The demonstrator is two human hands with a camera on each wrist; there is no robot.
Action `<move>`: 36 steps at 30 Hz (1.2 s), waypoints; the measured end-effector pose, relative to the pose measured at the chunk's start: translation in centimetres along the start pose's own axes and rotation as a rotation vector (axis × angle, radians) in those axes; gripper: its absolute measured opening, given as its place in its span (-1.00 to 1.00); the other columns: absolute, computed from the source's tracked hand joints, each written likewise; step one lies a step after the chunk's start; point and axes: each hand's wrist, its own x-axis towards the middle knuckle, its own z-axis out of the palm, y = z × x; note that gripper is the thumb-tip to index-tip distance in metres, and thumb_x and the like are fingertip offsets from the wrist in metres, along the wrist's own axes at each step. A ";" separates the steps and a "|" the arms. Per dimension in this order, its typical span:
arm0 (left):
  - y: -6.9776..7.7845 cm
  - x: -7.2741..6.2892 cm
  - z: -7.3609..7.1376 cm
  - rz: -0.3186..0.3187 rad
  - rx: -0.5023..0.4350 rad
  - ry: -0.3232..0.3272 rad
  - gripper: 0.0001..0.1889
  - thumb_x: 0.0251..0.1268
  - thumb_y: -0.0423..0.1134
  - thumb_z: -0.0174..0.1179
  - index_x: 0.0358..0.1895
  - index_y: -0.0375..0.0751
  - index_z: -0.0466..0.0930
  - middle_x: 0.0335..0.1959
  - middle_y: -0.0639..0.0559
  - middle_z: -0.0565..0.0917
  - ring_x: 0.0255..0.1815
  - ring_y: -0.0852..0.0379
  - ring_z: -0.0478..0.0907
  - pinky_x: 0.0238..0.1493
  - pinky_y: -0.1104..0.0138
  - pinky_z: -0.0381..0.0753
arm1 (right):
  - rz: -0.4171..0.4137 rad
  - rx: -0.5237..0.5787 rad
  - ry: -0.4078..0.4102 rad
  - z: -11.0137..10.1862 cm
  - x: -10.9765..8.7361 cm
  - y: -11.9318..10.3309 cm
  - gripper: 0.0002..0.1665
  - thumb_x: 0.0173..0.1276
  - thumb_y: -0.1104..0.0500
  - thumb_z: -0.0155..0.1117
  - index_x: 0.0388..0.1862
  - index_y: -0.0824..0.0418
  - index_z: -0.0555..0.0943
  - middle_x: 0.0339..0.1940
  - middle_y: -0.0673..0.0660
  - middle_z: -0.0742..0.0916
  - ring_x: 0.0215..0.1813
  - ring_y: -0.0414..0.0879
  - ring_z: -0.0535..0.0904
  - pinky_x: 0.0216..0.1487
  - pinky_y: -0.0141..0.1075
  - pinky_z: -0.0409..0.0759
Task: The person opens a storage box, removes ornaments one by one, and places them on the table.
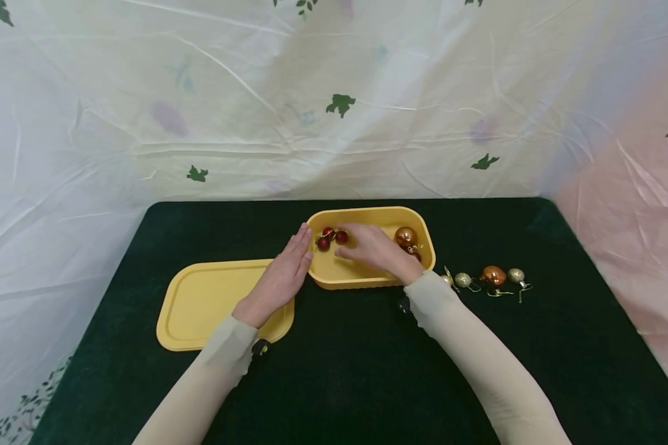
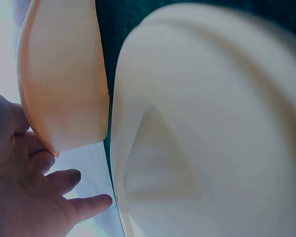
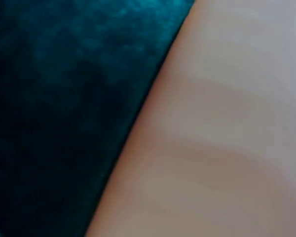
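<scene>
Lying inside the yellow box at mid-frame, red baubles sit just left of the right hand, its fingers' grip unclear, while the left hand's straight fingers touch the box.

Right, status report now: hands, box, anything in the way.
Left hand touching left end of yellow box. Right hand inside, by red baubles; grip unclear. Lid off, lying to the left. No obstruction seen.

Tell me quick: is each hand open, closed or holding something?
Left hand: open, fingers straight, touching the box.
Right hand: in the box at a red ball; can't tell whether it grips it.
</scene>
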 end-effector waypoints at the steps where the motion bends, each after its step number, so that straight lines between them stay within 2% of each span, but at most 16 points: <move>1: 0.0 0.0 0.0 0.003 0.003 0.001 -0.39 0.76 -0.09 -0.25 0.68 -0.24 -0.07 0.73 -0.07 -0.12 0.70 -0.07 -0.09 0.64 0.00 -0.01 | -0.001 -0.003 -0.004 0.1 0.0 0.1 -0.23 0.47 -0.03 0.40 0.54 0.22 0.41 0.49 0.20 0.54 0.49 0.09 0.44 0.51 -0.01 0.37; 6: 0.0 0.0 0.0 -0.005 0.008 -0.002 -0.39 0.77 -0.08 -0.25 0.69 -0.22 -0.08 0.73 -0.06 -0.13 0.70 -0.08 -0.09 0.64 0.00 -0.02 | -0.010 -0.004 -0.010 0.3 -0.1 0.3 -0.29 0.47 0.02 0.40 0.51 0.23 0.46 0.44 0.20 0.59 0.45 0.08 0.48 0.50 -0.01 0.39; 14: -0.1 0.1 0.1 -0.011 0.011 -0.002 -0.39 0.77 -0.06 -0.27 0.69 -0.19 -0.08 0.73 -0.03 -0.12 0.71 0.03 -0.13 0.65 0.04 -0.02 | -0.027 -0.029 0.006 0.1 -0.2 0.3 -0.43 0.46 0.18 0.39 0.40 0.27 0.56 0.31 0.20 0.67 0.35 0.06 0.56 0.44 -0.03 0.46; 23: 0.0 0.1 0.1 -0.012 0.013 -0.006 -0.38 0.77 -0.06 -0.25 0.69 -0.19 -0.08 0.73 -0.04 -0.12 0.71 -0.01 -0.12 0.64 0.02 -0.02 | -0.013 -0.066 0.015 0.2 -0.1 0.3 -0.48 0.45 0.18 0.41 0.34 0.25 0.61 0.23 0.17 0.71 0.24 0.03 0.60 0.36 -0.06 0.53; 30: 0.0 0.1 0.1 -0.007 0.021 -0.007 -0.38 0.76 -0.07 -0.25 0.69 -0.20 -0.09 0.73 -0.06 -0.12 0.71 -0.05 -0.10 0.64 0.02 -0.02 | -0.002 -0.049 0.027 0.3 -0.2 0.5 -0.60 0.44 0.20 0.41 0.22 0.23 0.68 0.17 0.15 0.74 0.23 0.03 0.61 0.36 -0.06 0.52; 36: 0.0 0.1 0.2 -0.009 0.020 -0.007 -0.38 0.77 -0.05 -0.26 0.69 -0.19 -0.09 0.73 -0.03 -0.13 0.71 -0.04 -0.10 0.65 0.04 -0.02 | 0.008 -0.033 0.037 0.1 -0.4 0.4 -0.65 0.47 0.19 0.38 0.19 0.21 0.70 0.16 0.14 0.74 0.23 0.03 0.61 0.36 -0.05 0.52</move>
